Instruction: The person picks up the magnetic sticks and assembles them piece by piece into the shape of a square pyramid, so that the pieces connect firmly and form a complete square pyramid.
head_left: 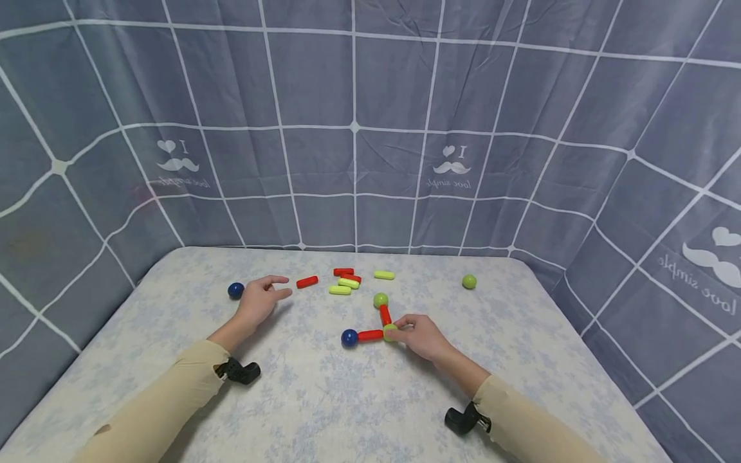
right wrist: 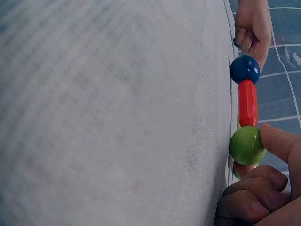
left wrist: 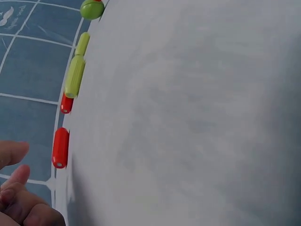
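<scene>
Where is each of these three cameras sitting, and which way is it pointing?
Head: worn on the head, looking forward and down at the table; both forearms, left hand and right hand show.
Left wrist: low beside the left hand, facing a loose red stick; only fingers show.
Right wrist: low beside the right hand, facing the green ball it pinches; the left hand shows beyond.
Shared: head and right wrist both show the blue ball joined by a red stick to that green ball.
</scene>
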Motion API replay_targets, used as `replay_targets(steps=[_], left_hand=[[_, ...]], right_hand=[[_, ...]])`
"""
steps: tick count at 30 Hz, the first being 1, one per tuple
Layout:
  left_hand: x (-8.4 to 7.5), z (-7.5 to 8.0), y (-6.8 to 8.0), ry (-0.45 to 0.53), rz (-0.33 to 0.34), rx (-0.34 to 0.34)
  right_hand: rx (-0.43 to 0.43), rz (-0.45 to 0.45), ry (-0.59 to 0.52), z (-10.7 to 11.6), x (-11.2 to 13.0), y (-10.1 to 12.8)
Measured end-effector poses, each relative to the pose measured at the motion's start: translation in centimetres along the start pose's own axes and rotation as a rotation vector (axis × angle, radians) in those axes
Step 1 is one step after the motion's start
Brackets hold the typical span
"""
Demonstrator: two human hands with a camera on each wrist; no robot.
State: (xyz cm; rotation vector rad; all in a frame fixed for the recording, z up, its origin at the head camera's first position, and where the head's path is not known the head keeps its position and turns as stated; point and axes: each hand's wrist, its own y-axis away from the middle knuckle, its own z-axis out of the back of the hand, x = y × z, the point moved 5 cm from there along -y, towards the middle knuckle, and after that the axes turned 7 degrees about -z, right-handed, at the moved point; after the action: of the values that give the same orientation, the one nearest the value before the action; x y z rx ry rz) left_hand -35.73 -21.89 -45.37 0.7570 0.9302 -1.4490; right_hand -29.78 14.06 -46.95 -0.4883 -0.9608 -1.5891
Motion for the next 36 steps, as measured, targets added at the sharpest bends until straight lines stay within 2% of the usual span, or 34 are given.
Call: replay_targets(steps=[6,11,15,21,26,36], left_hand=[[-0.6,-1.7,-2.2,-0.052,0.023,0.015],[-0.9,-2.7,-3.2,-0.092,0.030,0.009],[-0.5,-3.0,-3.5,-0.111,0.049,0.000],[0.2,-3.3,-3.7,-0.132,0.056,-0.016],[0.2,-3.5,-3.6,-0.157,0.042,-0.014],[-0.3,-4.0,-3.8,-0.211,0.046,-0.009]], right_hand=[[0.006,-0.009,-0.006,-0.1,0.2,-0.1],[-0.028,-0.038,0.012,0.0,0.2,-0.3],[-0.070,-0.057,-0.018,0.2,0.4,-0.7],[-0.108,-0.009,-0.076,0.9,1.2,-2.6],[-0.077,0.037,-0.098,1.1,1.9,-4.4],[-0.065,0.034,-0.098,0.6,2.7,-6.7]])
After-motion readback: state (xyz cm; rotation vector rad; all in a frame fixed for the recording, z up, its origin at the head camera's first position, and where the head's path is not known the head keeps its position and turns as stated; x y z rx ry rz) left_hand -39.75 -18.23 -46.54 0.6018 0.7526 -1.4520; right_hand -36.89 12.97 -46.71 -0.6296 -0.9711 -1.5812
